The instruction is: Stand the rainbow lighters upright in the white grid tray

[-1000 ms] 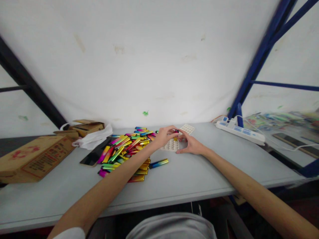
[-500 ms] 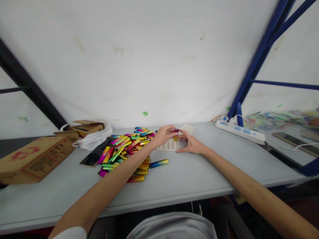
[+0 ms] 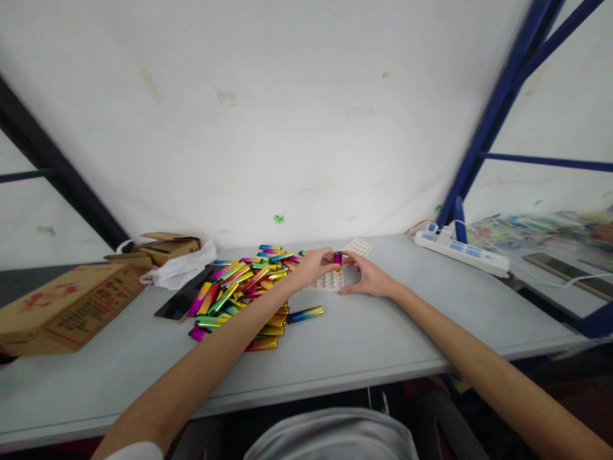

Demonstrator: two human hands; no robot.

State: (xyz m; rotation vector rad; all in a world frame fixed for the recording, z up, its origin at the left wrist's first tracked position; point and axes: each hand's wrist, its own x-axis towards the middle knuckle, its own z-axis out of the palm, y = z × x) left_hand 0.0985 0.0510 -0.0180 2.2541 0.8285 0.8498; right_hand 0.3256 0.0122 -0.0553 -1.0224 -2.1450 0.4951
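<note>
A lighter [image 3: 338,259] with a shiny purple-to-gold wrap and dark top stands roughly upright between my hands, over a white tray with rows of holes [image 3: 327,281]. My left hand [image 3: 313,267] pinches it from the left with thumb and fingertips. From the right, the fingers of my right hand [image 3: 371,278] curve in against the lighter, while the thumb rests lower by the tray's right edge. Its lower end is hard to make out among the fingers. Left of the tray lies a heap of similar lighters [image 3: 234,287]; one blue-and-gold lighter [image 3: 306,314] lies nearer me.
Another white holed tray [image 3: 359,246] lies behind my hands. A dark flat panel [image 3: 179,299], a white plastic bag [image 3: 182,267] and cardboard boxes [image 3: 67,306] are on the left. A power strip [image 3: 462,253] lies at the right by a blue frame post [image 3: 493,115].
My left hand's fingers have shifted down slightly, so more of the purple upper part of the lighter shows. My right hand has stayed nearly in place.
</note>
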